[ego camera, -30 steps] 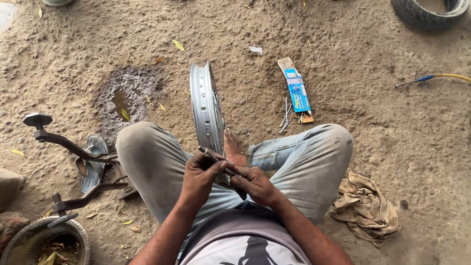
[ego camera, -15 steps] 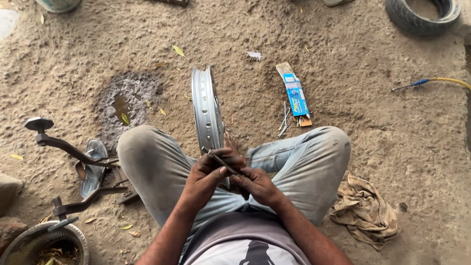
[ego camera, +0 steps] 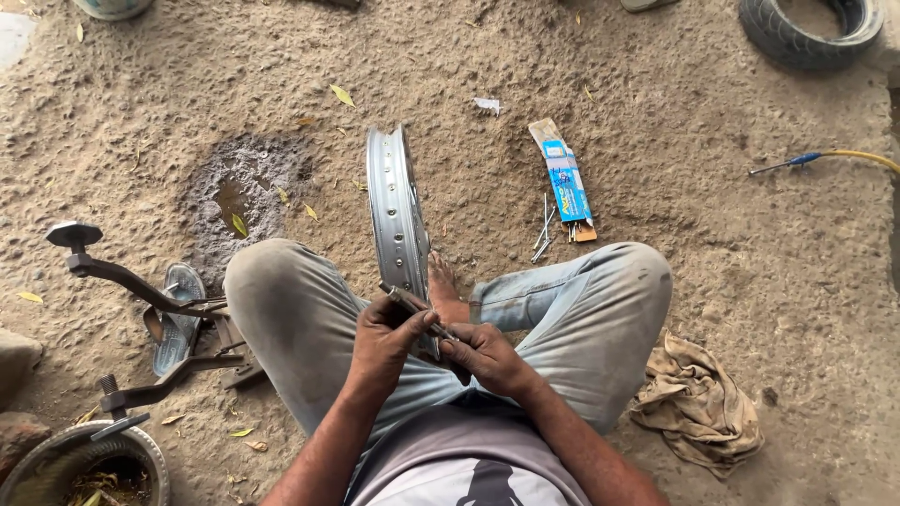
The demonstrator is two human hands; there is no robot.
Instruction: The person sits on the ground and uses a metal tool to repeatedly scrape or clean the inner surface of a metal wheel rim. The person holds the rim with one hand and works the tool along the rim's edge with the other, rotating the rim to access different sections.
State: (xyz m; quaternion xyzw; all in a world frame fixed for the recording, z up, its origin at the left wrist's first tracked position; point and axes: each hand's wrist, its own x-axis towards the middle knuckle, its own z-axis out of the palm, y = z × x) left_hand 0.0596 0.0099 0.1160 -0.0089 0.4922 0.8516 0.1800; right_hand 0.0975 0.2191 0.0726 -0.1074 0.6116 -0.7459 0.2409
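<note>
I sit on sandy ground with a silver wheel rim (ego camera: 394, 211) standing upright on its edge between my knees. Both hands meet at the rim's near edge. My left hand (ego camera: 386, 339) and my right hand (ego camera: 487, 358) pinch a thin metal spoke (ego camera: 417, 314) between their fingers, the spoke slanting from upper left to lower right against the rim. My bare foot (ego camera: 442, 286) rests beside the rim.
A blue spoke packet (ego camera: 564, 178) with loose spokes (ego camera: 544, 228) lies ahead right. A rag (ego camera: 698, 403) is at my right, a tyre (ego camera: 806, 28) top right, a yellow hose (ego camera: 848, 157) right. A black metal stand (ego camera: 141, 290), a sandal (ego camera: 176, 317) and a round bin (ego camera: 56, 464) sit left. A damp patch (ego camera: 239, 192) marks the ground.
My hands have shifted slightly on the spoke at the rim's near edge, and the spoke has tilted a little. The rim stays upright in place.
</note>
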